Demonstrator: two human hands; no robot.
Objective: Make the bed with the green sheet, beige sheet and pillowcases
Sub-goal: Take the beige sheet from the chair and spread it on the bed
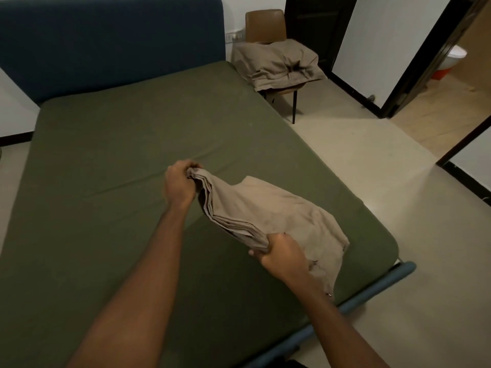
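As left hand [180, 185] and right hand [281, 254], fingers curled, clench the folded beige cloth [265, 208] at ten and five o'clock, they should part evenly.

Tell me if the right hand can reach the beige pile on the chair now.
Probably not. The right hand grips the folded beige cloth, and the beige pile lies on the chair by the bed's far corner, seemingly beyond reach.
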